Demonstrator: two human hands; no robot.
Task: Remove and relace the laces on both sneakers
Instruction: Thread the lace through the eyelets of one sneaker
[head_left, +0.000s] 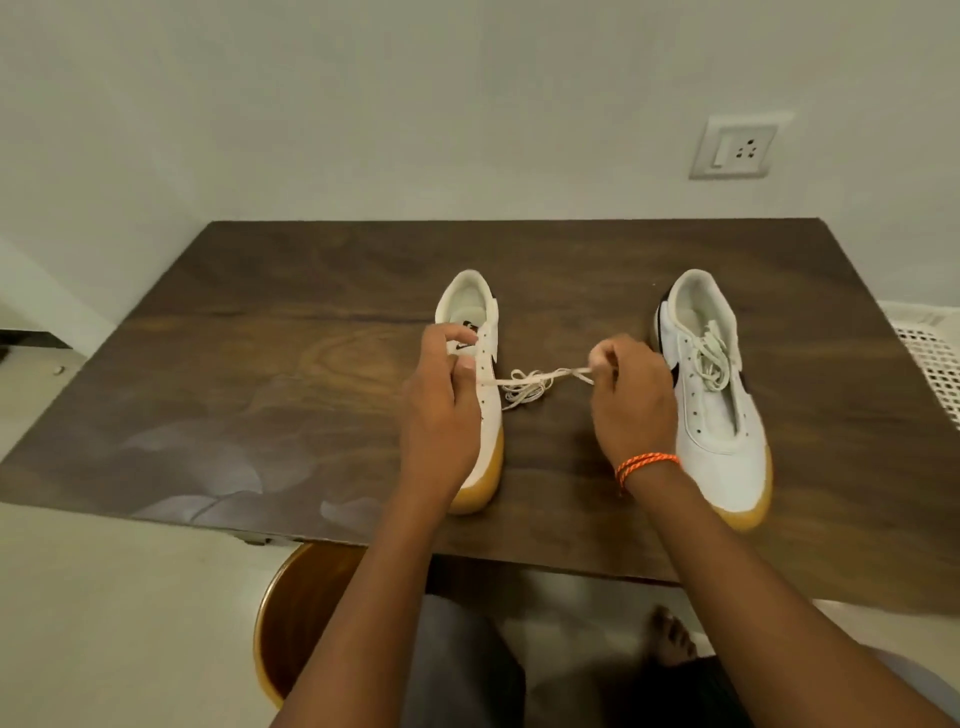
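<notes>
Two white sneakers with gum soles stand on the dark wooden table (260, 322), toes toward me. My left hand (441, 410) rests over the left sneaker (480, 312) and grips its upper near the eyelets. From that shoe a white lace (527, 384) stretches right, partly bunched in a loose tangle on the table, to my right hand (631, 400), which pinches its end. An orange thread band circles my right wrist. The right sneaker (719, 415) stands just right of that hand, with a lace only in its upper eyelets and loose lace piled on the tongue.
A wall socket (735, 148) is on the wall behind the table. A white plastic basket (930, 358) sits off the table's right edge. A round wooden stool (306, 613) and my bare foot (670, 639) are below the near edge.
</notes>
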